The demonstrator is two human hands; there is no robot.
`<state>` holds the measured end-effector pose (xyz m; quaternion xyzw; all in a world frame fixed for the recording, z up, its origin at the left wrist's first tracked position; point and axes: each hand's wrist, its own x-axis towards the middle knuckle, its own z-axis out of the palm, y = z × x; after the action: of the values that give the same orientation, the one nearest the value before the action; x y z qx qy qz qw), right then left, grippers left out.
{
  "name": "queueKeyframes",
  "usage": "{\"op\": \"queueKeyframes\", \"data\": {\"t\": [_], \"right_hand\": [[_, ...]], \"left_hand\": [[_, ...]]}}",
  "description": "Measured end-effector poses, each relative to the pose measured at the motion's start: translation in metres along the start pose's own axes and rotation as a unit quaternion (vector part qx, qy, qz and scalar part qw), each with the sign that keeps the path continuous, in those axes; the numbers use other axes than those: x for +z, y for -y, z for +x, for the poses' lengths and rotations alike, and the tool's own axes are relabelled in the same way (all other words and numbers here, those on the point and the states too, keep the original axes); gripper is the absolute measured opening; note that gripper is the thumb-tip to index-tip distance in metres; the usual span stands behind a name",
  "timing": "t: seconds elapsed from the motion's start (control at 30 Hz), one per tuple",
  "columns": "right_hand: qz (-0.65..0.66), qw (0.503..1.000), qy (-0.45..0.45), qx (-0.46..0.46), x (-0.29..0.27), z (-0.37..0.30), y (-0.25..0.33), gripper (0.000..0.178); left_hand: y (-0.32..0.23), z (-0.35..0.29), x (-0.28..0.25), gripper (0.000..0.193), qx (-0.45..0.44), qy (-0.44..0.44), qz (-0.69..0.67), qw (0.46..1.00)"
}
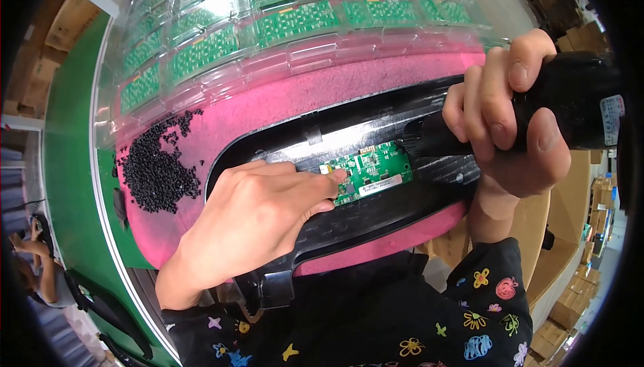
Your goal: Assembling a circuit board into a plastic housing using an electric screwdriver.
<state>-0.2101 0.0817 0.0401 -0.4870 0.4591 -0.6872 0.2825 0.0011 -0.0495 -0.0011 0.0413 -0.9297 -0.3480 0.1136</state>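
A black plastic housing (315, 233) lies hollow side up on a pink mat, with a green circuit board (379, 169) inside it. My left hand (258, 206) reaches over the housing. Its index finger and thumb are closed on the left end of the board, and the other fingers are bent under. My right hand (510, 105) is wrapped around a black electric screwdriver (570, 99), held nearly level. The tool's narrow end is at the board's upper right corner; its very tip is hard to make out.
A heap of small black screws (157, 172) sits on the pink mat (268, 122) at left. Behind, clear plastic trays (295, 52) hold several green circuit boards. An open cardboard box (557, 233) stands at right. Another person (40, 260) is at far left.
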Motion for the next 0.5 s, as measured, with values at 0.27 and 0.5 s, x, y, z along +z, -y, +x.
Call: {"op": "queueKeyframes", "data": {"t": [0.27, 0.5], "right_hand": [[-0.052, 0.998, 0.024, -0.004, 0.006, 0.004, -0.003, 0.038], [-0.032, 0.999, -0.026, 0.034, 0.024, -0.002, 0.002, 0.039]], "left_hand": [[-0.002, 0.000, -0.002, 0.026, -0.025, 0.021, -0.005, 0.999], [0.004, -0.007, 0.001, 0.019, 0.004, -0.011, -0.011, 1.000]]}}
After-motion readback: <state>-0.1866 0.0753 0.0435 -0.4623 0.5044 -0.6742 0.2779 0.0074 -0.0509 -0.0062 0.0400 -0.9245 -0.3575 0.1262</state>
